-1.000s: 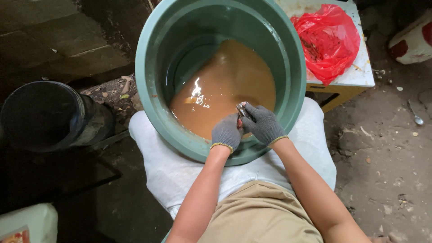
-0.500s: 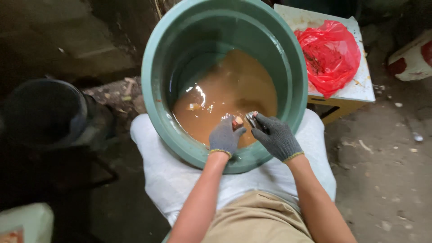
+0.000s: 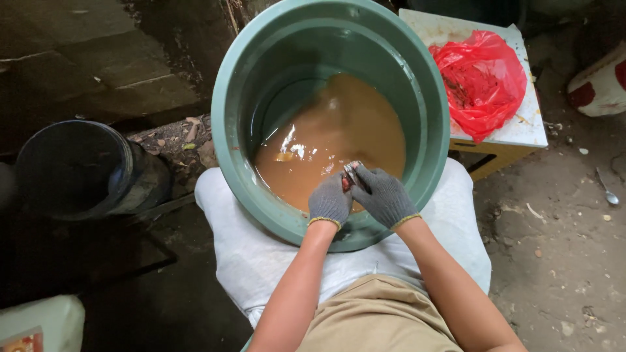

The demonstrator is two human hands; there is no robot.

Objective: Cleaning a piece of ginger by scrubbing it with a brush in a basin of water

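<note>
Dirt floor [image 3: 561, 261] underfoot — both gloved hands have drawn back together at the green tub's [image 3: 235, 176] near rim, left hand [image 3: 330, 200] and right hand [image 3: 383, 195] fingers pinching a small metal piece [image 3: 352, 173] just above the brown water [image 3: 339, 130], apparently rinsing it.

We count one green basin [image 3: 241, 169], one dark bucket [image 3: 72, 169], one red plastic bag [image 3: 482, 81], one spoon [image 3: 606, 190] and two gloved hands.

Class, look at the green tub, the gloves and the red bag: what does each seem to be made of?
Tub: likely moulded plastic, smooth with a dull sheen.
Gloves, left hand and right hand: grey knit fabric, ribbed cuffs.
Bag: thin plastic film, glossy and crinkled.
</note>
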